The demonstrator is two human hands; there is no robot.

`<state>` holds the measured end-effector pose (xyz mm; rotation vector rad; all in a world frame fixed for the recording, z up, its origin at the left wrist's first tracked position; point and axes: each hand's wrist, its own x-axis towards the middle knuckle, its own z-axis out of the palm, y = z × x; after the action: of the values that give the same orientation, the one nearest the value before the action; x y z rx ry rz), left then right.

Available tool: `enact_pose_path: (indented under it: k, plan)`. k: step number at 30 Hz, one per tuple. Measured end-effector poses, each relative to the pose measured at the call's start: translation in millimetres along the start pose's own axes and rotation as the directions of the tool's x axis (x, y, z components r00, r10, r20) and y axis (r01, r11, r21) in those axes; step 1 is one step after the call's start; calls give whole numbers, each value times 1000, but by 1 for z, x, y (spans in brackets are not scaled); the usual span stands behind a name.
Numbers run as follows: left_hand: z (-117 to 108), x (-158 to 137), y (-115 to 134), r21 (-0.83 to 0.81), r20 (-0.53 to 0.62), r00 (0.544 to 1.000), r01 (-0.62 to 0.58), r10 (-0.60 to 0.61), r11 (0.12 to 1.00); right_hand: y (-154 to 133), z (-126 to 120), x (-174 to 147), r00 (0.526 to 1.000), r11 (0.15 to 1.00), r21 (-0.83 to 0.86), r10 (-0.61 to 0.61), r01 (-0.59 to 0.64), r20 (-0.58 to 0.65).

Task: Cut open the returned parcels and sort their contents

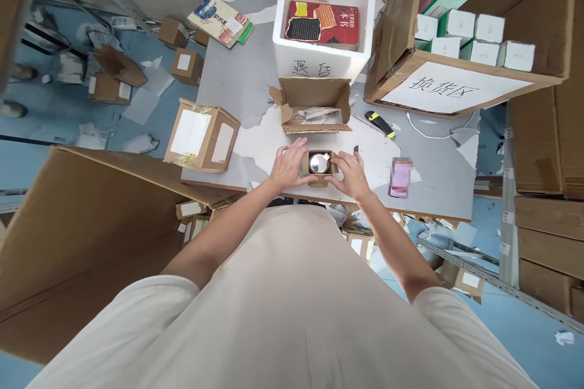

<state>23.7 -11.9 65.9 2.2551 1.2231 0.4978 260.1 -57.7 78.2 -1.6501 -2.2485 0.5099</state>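
Flanking the small box (pixel 318 183): left hand (pixel 288 165), right hand (pixel 350 175), thumbs inward.

The grey surface (pixel 440 173) bears a torn white layer (pixel 258 147) across its middle. On the far side stand, from left to right, a printed book (pixel 219 19), a white foam box (pixel 287 61) and a large open carton (pixel 393 42). A labelled carton (pixel 205 137) occupies the left edge; a shallow open carton (pixel 316 91) lies centrally. To the right are a black-and-yellow cutter (pixel 381 124), a white cable (pixel 425 135) and, nearer, a flat pink object (pixel 401 177), blurred.
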Motion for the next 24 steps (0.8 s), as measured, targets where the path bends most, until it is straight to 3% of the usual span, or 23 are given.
enact_pose_path:
  k: [5, 11, 15, 21, 24]
  plan:
    - [17, 8, 8, -153, 29, 1000, 16, -12, 988, -31, -10, 11, 1000, 991, -136, 8, -9, -12]
    - [29, 4, 5, -283, 23, 996, 94, -91, 955, -79, -13, 34, 983, 942, -289, 183, -169, 22]
    - [37, 2, 7, -232, -3, 998, 63, -66, 971, -84, -17, 35, 971, 907, -355, 238, -226, -10]
    - [44, 4, 17, -230, -46, 997, 44, -56, 972, -79, -20, 48, 937, 855, -499, 278, -142, 211]
    - [45, 5, 20, -272, -55, 992, 93, -112, 958, -82, -29, 55, 915, 836, -530, 316, -142, 253]
